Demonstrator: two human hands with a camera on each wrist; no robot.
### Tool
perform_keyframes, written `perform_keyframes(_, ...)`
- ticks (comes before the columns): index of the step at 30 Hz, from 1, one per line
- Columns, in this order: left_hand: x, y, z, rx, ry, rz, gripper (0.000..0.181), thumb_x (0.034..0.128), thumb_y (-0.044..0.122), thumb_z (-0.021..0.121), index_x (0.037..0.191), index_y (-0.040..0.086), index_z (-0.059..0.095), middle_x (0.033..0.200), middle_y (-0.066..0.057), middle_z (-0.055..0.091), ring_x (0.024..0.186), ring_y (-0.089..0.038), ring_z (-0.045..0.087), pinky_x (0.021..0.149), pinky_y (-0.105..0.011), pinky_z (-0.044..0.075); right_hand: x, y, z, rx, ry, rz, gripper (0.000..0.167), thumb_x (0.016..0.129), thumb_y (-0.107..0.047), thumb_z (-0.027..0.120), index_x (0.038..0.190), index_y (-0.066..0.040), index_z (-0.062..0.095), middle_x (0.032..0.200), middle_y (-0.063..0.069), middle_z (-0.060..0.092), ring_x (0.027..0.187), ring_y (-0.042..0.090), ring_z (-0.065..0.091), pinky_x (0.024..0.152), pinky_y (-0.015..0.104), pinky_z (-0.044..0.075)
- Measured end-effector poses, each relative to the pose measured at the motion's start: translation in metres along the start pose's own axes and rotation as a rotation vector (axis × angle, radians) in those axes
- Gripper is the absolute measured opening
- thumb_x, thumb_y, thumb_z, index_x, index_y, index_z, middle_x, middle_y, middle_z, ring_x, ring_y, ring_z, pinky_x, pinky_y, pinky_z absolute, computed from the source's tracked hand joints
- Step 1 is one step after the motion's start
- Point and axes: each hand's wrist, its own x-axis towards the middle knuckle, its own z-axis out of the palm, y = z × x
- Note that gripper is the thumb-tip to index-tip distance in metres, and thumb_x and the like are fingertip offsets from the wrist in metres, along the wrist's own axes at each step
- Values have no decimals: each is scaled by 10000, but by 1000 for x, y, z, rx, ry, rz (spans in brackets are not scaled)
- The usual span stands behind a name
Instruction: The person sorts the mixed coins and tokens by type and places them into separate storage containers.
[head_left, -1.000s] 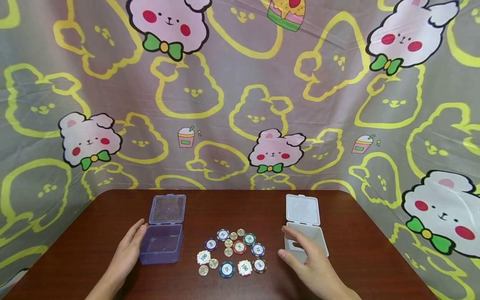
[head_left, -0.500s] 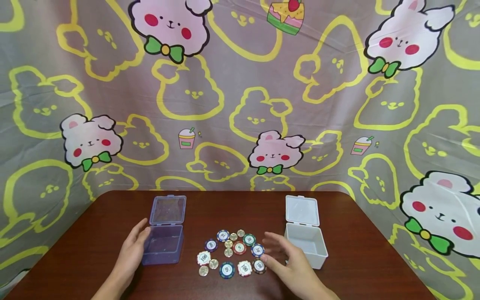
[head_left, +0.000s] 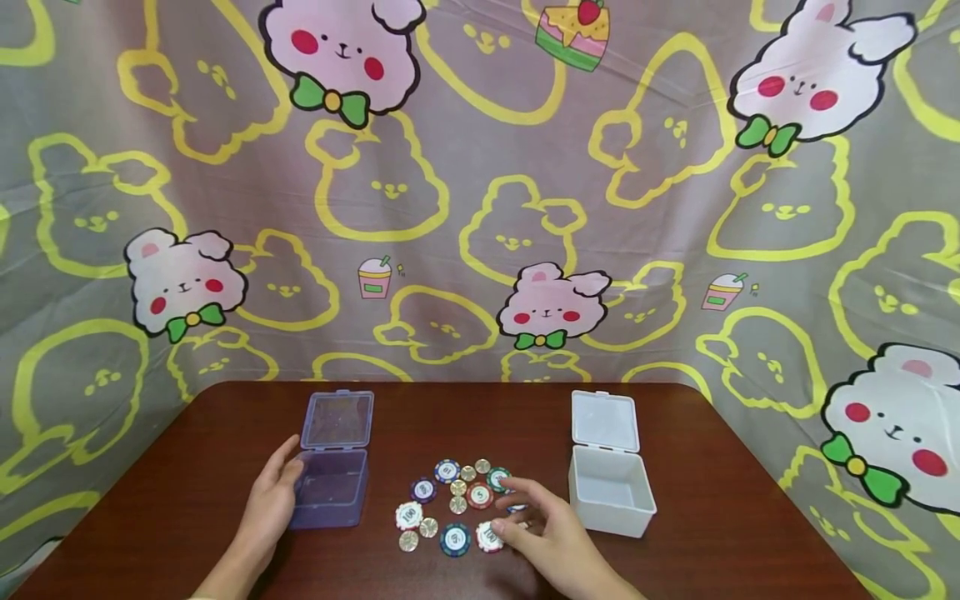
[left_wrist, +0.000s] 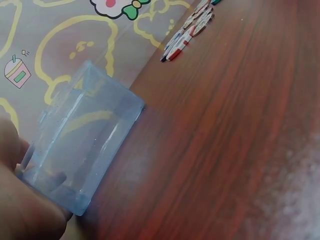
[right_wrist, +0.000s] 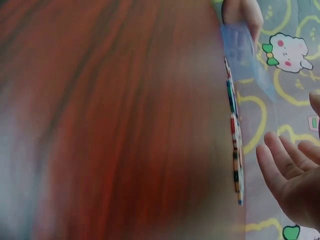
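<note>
My left hand (head_left: 266, 504) lies against the left side of a translucent purple-blue plastic box (head_left: 327, 518), its fingers fairly straight. In the left wrist view that hand (left_wrist: 30, 210) is at the near end of the see-through box (left_wrist: 95, 135). My right hand (head_left: 551, 537) hovers over the right side of a group of poker chips, fingers spread and nothing held. It partly covers a green chip (head_left: 495, 477), a blue chip and a white 100 chip (head_left: 487, 538). A red 5 chip (head_left: 480, 497) lies just left of its fingertips. Gold coins (head_left: 458, 505) lie among the chips.
A white plastic box (head_left: 617, 521) with its lid (head_left: 604, 421) raised stands right of the chips. The purple-blue box's lid (head_left: 337, 419) is also raised. Both stand on a dark wooden table (head_left: 472, 417), with a patterned cloth (head_left: 450, 250) hanging behind it.
My right hand has moved left from the white box to above the right-hand chips. The left hand has stayed beside the purple-blue box, shifting slightly right. Chips and coins have not moved.
</note>
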Motion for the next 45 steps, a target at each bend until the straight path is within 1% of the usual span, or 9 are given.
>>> perform_keyframes(5, 0, -4, 0, -16, 9, 27, 535, 1101, 120, 230, 1607, 28, 85, 1563, -313, 281, 1460, -395, 210, 1184, -541, 147, 3, -1, 12, 59, -37, -4, 470, 935, -151, 728, 1335, 31, 562, 1112, 237, 664, 857, 154, 684, 643, 316, 584)
perform_keyframes(11, 1, -6, 0, -18, -2, 49, 530, 1095, 90, 211, 1608, 32, 92, 1584, -301, 241, 1466, -384, 188, 1183, -543, 150, 9, -1, 22, 88, -78, 3, 481, 931, -140, 731, 1349, 30, 564, 1122, 225, 663, 870, 153, 680, 667, 284, 578)
perform_keyframes(14, 1, -5, 0, 0, -8, 54, 541, 1087, 72, 218, 1613, 53, 94, 1587, -292, 245, 1466, -381, 185, 1181, -547, 149, 12, -2, 27, 74, -90, 20, 484, 930, -147, 734, 1349, 26, 566, 1110, 194, 673, 870, 138, 661, 679, 256, 564)
perform_keyframes(20, 0, -3, 0, 30, 10, 60, 554, 1071, 41, 244, 1615, 80, 145, 1603, -261, 231, 1467, -368, 173, 1184, -541, 135, 18, -3, 37, 73, -116, 48, 448, 916, -139, 746, 1307, 15, 590, 1088, 152, 678, 856, 125, 653, 693, 233, 546)
perform_keyframes(27, 1, -5, 1, 46, 13, 76, 548, 1072, 39, 249, 1612, 70, 156, 1618, -250, 191, 1474, -370, 140, 1184, -553, 119, 23, -5, 48, 10, -141, -15, 447, 898, -177, 770, 1276, 9, 620, 1041, 129, 692, 832, 87, 644, 720, 240, 531)
perform_keyframes(29, 1, -5, 2, 45, 6, 78, 546, 1075, 45, 243, 1612, 66, 146, 1619, -257, 177, 1474, -377, 129, 1183, -560, 115, 25, -5, 51, 2, -150, -16, 451, 896, -189, 774, 1276, 2, 624, 1039, 116, 695, 833, 80, 642, 714, 240, 530)
perform_keyframes(33, 2, -6, 2, 73, 4, 88, 539, 1080, 49, 241, 1610, 60, 149, 1595, -294, 211, 1468, -393, 138, 1179, -570, 119, 28, -6, 56, -18, -158, -20, 441, 893, -213, 778, 1262, -20, 636, 1017, 86, 702, 812, 68, 632, 692, 231, 524)
perform_keyframes(38, 4, -5, 3, 125, 4, 103, 537, 1076, 32, 253, 1605, 40, 155, 1546, -324, 297, 1469, -405, 137, 1177, -578, 128, 32, -7, 65, -27, -136, -53, 407, 874, -186, 793, 1212, -6, 656, 978, 94, 712, 764, 43, 622, 654, 216, 524)
perform_keyframes(45, 3, -5, 3, 162, 33, 129, 532, 1065, 12, 261, 1592, 7, 183, 1420, -348, 445, 1435, -417, 223, 1156, -587, 186, 35, -9, 74, -61, -138, -62, 383, 860, -180, 808, 1164, 6, 670, 950, 62, 718, 740, 10, 605, 635, 200, 516)
